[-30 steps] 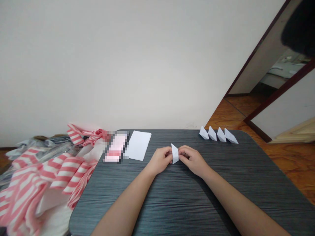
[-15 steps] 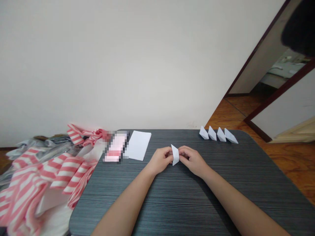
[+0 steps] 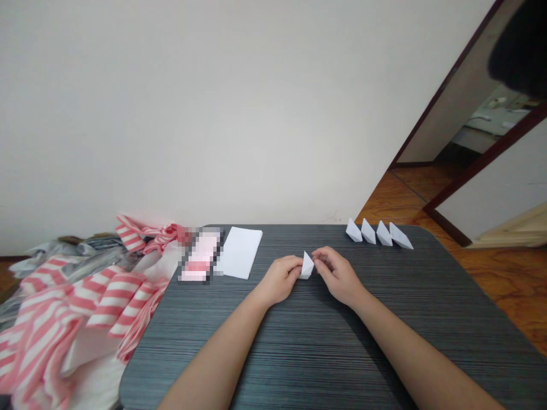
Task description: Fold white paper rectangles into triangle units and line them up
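Observation:
A small folded paper boat [image 3: 306, 266], white with a pointed peak, is between my hands above the table. My left hand [image 3: 280, 279] is closed, pinching its left side between thumb and fingers. My right hand [image 3: 339, 277] has its fingers loosely curled and apart, with the fingertips right at the boat's right tip; whether they touch it is hard to tell. Several finished-looking paper boats [image 3: 368, 232] stand in a row at the far right of the table. A stack of white paper [image 3: 243, 253] lies to the left, beyond my left hand.
A phone [image 3: 200, 255], blurred by pixels, lies left of the paper on the dark, grained table [image 3: 307, 353]. Red-and-white striped cloth [image 3: 115, 302] is heaped beside the table's left edge. A white wall [image 3: 256, 114] rises behind; a doorway and wooden floor [image 3: 397, 193] are at right.
The paper boat has turned, showing a narrower peaked side. My right hand's fingers have loosened and moved slightly up and right, while my left hand keeps its pinch.

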### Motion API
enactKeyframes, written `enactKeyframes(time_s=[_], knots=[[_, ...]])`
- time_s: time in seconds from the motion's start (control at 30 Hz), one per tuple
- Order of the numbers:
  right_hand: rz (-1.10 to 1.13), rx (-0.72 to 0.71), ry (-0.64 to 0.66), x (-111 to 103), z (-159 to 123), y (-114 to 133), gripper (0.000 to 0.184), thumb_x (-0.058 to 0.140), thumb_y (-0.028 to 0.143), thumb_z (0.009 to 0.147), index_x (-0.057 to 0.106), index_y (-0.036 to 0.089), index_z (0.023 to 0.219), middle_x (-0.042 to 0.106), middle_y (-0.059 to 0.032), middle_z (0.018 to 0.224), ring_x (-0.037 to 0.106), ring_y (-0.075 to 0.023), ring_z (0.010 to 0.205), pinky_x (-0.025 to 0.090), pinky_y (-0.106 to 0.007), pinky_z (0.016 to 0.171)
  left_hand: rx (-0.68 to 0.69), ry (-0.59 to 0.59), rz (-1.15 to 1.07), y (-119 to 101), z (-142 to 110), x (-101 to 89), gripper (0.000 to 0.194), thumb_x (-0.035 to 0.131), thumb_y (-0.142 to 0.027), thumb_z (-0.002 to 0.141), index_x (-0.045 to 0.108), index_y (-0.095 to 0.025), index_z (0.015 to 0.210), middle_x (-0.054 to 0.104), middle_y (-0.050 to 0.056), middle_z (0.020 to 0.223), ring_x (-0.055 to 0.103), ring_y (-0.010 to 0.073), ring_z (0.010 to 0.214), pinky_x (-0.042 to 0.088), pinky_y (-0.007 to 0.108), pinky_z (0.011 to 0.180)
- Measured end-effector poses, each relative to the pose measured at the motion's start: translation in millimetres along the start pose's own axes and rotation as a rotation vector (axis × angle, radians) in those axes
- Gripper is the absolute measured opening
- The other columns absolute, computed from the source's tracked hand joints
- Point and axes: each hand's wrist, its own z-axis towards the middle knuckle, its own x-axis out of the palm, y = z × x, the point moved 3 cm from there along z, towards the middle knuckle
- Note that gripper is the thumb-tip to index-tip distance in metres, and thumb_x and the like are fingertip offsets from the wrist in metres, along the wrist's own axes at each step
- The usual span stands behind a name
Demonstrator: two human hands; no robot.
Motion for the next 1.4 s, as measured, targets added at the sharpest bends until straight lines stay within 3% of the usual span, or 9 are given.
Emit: enactKeyframes(time_s=[0.13, 0.27, 0.33, 0.43, 0.53, 0.63, 0.83, 1.4], knots=[[-0.018, -0.122, 0.044, -1.3, 0.8, 2.6, 0.031, 0.041, 0.019, 0.089, 0.05, 0.021, 0.118, 0.054, -0.0035, 0.081, 0.053, -0.0161, 0.073, 0.044, -0.029, 0.069, 0.089, 0.045, 0.099, -5.6, -0.8, 1.5, 0.024, 0.037, -0.017, 0.087, 0.061, -0.017, 0.082, 0.058, 0.004, 0.079, 0.052, 0.0143, 0.079, 0.039, 0.025, 0.074], [-0.071, -0.182, 0.11, -3.5, 1.3, 4.8, 0.021, 0.043, 0.021, 0.089, 0.057, 0.02, 0.104, 0.056, -0.0049, 0.083, 0.054, -0.0169, 0.078, 0.044, -0.029, 0.07, 0.107, 0.063, 0.127, -5.4, -2.3, 3.8, 0.023, 0.039, -0.018, 0.088, 0.061, -0.018, 0.087, 0.058, 0.003, 0.08, 0.052, 0.0142, 0.081, 0.04, 0.026, 0.077], [-0.112, -0.175, 0.135, -5.7, 1.6, 4.4, 0.016, 0.044, 0.022, 0.088, 0.058, 0.02, 0.096, 0.057, -0.0043, 0.081, 0.055, -0.0164, 0.075, 0.043, -0.028, 0.069, 0.096, 0.004, 0.101, -3.8, -2.5, 2.4, 0.02, 0.041, -0.02, 0.088, 0.06, -0.019, 0.094, 0.058, 0.004, 0.087, 0.052, 0.0139, 0.083, 0.041, 0.026, 0.077], [-0.197, -0.141, 0.089, -12.3, 3.6, -0.1, 0.014, 0.044, 0.023, 0.088, 0.058, 0.019, 0.09, 0.058, -0.0034, 0.078, 0.056, -0.0159, 0.072, 0.043, -0.028, 0.067, -0.001, -0.201, 0.05, 2.9, -2.8, -4.4, 0.023, 0.043, -0.022, 0.087, 0.053, -0.019, 0.108, 0.052, 0.006, 0.106, 0.052, 0.0112, 0.075, 0.043, 0.024, 0.068], [-0.311, -0.099, -0.044, -22.1, 7.2, -9.9, 0.016, 0.045, 0.025, 0.088, 0.059, 0.019, 0.093, 0.062, -0.0043, 0.083, 0.058, -0.0174, 0.076, 0.044, -0.029, 0.07, -0.072, -0.29, 0.043, 10.3, -2.9, -7.8, 0.022, 0.044, -0.024, 0.086, 0.052, -0.018, 0.105, 0.053, 0.006, 0.1, 0.05, 0.0105, 0.069, 0.042, 0.024, 0.065], [-0.428, -0.043, -0.153, -32.8, 11.2, -22.5, 0.02, 0.044, 0.026, 0.088, 0.059, 0.019, 0.099, 0.065, -0.0057, 0.091, 0.06, -0.0191, 0.083, 0.045, -0.03, 0.075, -0.093, -0.253, 0.053, 14.4, -1.9, -6.2, 0.018, 0.044, -0.023, 0.085, 0.054, -0.018, 0.1, 0.055, 0.004, 0.094, 0.049, 0.0103, 0.066, 0.042, 0.024, 0.062], [-0.639, 0.079, -0.251, -52.3, 16.5, -43.7, 0.025, 0.041, 0.024, 0.088, 0.059, 0.017, 0.105, 0.067, -0.007, 0.097, 0.062, -0.0203, 0.087, 0.046, -0.03, 0.077, -0.107, -0.201, 0.092, 14.6, -0.8, -3.1, 0.016, 0.044, -0.023, 0.085, 0.056, -0.019, 0.095, 0.057, 0.003, 0.088, 0.047, 0.0098, 0.062, 0.04, 0.023, 0.059], [-0.897, 0.284, -0.141, -53.2, 24.6, -56.9, 0.023, 0.042, 0.025, 0.089, 0.058, 0.02, 0.104, 0.067, -0.0072, 0.09, 0.062, -0.0207, 0.086, 0.041, -0.027, 0.072, -0.097, -0.179, 0.156, 14.8, -1.2, -4.1, 0.016, 0.043, -0.024, 0.085, 0.056, -0.02, 0.093, 0.058, 0.002, 0.086, 0.049, 0.0119, 0.067, 0.039, 0.025, 0.063]])
